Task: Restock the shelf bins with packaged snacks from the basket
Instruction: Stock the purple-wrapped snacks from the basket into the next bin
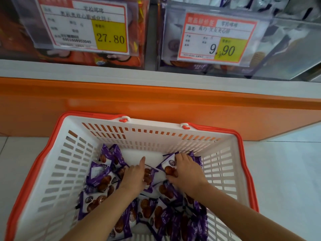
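Lower centre: right hand (186, 168) grips by its edge a light, slippery purple-and-white foil snack packet (168, 168); left hand (134, 175), hold unclear.

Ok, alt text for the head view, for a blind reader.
Two hands reach into a white, orange-rimmed basket of purple snack packets: the right hand grips one packet, the left hand touches others. Price-tagged shelf bins sit above.

My single head view looked steeply down from close above the white slotted plastic basket with orange rim (156, 126), facing the orange shelf base (156, 103) ahead.
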